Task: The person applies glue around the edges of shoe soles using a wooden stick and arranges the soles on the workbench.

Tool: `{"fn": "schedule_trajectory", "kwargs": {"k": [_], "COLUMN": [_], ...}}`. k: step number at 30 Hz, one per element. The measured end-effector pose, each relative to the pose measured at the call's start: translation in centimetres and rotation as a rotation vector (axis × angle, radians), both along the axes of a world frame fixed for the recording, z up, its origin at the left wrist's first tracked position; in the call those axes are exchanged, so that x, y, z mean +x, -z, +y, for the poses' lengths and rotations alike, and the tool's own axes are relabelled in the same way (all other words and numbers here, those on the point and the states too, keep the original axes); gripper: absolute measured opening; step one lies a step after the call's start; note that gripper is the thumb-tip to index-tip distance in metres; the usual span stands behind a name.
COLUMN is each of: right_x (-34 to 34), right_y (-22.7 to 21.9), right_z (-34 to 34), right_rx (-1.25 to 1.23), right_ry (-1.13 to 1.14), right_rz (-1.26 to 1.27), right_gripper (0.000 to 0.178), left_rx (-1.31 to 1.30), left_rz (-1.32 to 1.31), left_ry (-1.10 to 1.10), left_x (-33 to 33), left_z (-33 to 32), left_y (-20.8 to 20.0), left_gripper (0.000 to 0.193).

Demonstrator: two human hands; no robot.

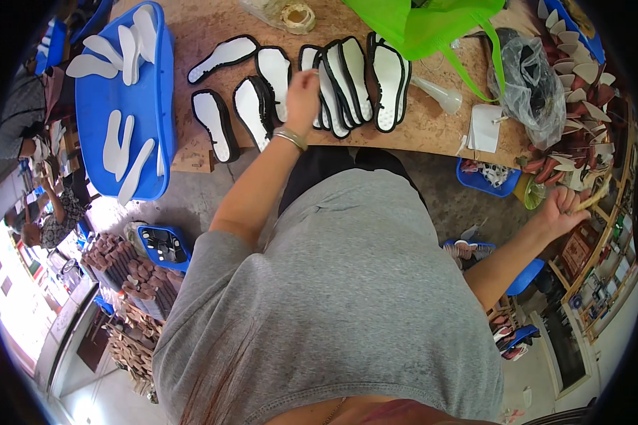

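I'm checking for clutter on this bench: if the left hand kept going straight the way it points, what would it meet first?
The left hand points away across the table, at the overlapping row of black-edged white insoles. It would likely meet those first, if it isn't touching them already; depth is unclear.

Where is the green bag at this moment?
In the head view, the green bag hangs over the table's far edge, right of centre, above the black-rimmed insoles.

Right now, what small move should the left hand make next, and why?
Probably lift the sole it touches: the left hand rests on the overlapping row of white, black-edged soles, while the right hand holds a brush-like stick off to the side.
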State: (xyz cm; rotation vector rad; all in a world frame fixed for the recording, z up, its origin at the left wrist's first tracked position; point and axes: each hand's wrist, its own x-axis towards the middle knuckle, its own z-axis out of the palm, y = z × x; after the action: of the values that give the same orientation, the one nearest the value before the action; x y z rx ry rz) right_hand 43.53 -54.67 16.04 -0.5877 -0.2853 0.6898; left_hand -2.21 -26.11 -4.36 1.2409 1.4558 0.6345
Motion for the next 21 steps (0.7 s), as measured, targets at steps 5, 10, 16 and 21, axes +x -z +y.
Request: {"fn": "schedule_trajectory", "kwargs": {"k": [5, 10, 16, 21], "right_x": [-2.5, -3.4, -5.3, -9.4], "right_y": [0.0, -0.9, -1.7, -0.3], "right_z": [2.9, 3.0, 3.8, 7.4], "right_rx": [0.047, 0.13, 0.022, -0.366], "right_ry": [0.007, -0.119, -0.134, -0.058], "right_rz": [0.017, 0.085, -0.02, -0.236], "right_gripper": [0.072, 0.055, 0.03, 0.024], "left_rx": [0.095, 0.117, 0.091, -0.234], "left_rz": [0.117, 0.577, 0.57, -0.558], "left_ry": [0.109, 0.264, 0.215, -0.2], "left_x": [4.9, 8.0, 8.0, 2.7], "left_z": [-1.1, 0.8, 1.8, -0.1], "left_y": [1.3, 0.9, 0.3, -4.4], "left_gripper": [0.036, 0.052, 0.043, 0.021]}}
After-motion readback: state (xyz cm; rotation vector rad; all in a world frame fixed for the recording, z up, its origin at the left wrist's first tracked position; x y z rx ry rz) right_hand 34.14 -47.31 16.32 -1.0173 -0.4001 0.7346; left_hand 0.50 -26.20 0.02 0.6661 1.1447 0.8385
